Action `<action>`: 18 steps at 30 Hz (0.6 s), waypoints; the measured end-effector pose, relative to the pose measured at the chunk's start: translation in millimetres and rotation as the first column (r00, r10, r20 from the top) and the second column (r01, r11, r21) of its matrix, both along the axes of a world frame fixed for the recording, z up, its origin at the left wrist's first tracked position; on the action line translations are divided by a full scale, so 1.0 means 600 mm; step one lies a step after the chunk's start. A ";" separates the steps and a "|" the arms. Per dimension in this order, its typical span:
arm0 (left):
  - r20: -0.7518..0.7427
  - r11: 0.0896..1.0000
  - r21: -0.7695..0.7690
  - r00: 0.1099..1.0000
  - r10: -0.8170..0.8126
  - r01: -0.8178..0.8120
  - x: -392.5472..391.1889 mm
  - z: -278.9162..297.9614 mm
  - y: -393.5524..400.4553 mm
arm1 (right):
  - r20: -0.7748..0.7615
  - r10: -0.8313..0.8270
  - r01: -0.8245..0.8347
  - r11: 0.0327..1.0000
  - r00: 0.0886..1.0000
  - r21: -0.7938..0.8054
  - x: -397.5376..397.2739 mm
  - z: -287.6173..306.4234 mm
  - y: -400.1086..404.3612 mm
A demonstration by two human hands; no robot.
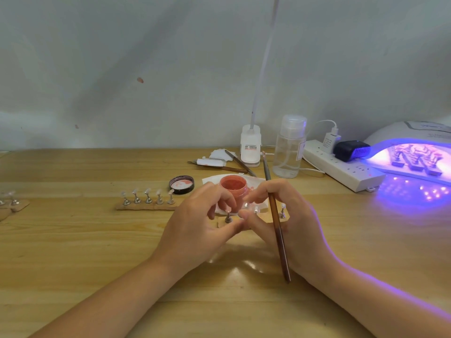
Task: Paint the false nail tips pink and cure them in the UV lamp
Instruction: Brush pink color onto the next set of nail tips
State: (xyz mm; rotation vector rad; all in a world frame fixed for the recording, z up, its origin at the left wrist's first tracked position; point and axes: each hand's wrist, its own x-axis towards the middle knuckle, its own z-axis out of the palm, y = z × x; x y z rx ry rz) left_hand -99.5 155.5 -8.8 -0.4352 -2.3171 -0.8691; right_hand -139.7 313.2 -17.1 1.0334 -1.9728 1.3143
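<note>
both hands meet at the middle of the wooden table. the left hand has its fingers curled, thumb and forefinger reaching toward a small metal nail stand just in front of its fingertips; whether it pinches anything cannot be told. the right hand holds a long thin brush between its fingers, bristles pointing away from the person and handle end toward the right wrist, while its forefinger and thumb close in toward the left thumb. just beyond the fingertips of both hands stands an open jar of pink gel on a white wipe, with its black lid lying inside up beside it, on the left hand's side. further left of the left hand a strip holds a row of five clear nail tips on stands. beyond the right hand stand a clear pump bottle and a white bottle. well to the right of the right hand the uv lamp glows violet, with more stands of tips inside it, beside a white power strip.
</note>
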 end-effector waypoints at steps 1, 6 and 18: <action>-0.008 1.000 0.001 1.000 -0.012 0.012 0.000 0.000 0.000 | 0.002 0.012 -0.012 1.000 1.000 0.004 0.002 0.000 -0.001; -0.008 0.998 0.027 0.999 -0.050 0.050 -0.003 -0.006 -0.003 | -0.022 0.048 -0.048 0.999 0.999 0.012 0.005 0.004 -0.002; 0.087 0.912 0.408 0.996 -0.002 -0.034 -0.017 -0.005 -0.023 | 0.370 0.104 0.009 0.956 0.923 -0.293 -0.029 0.048 0.014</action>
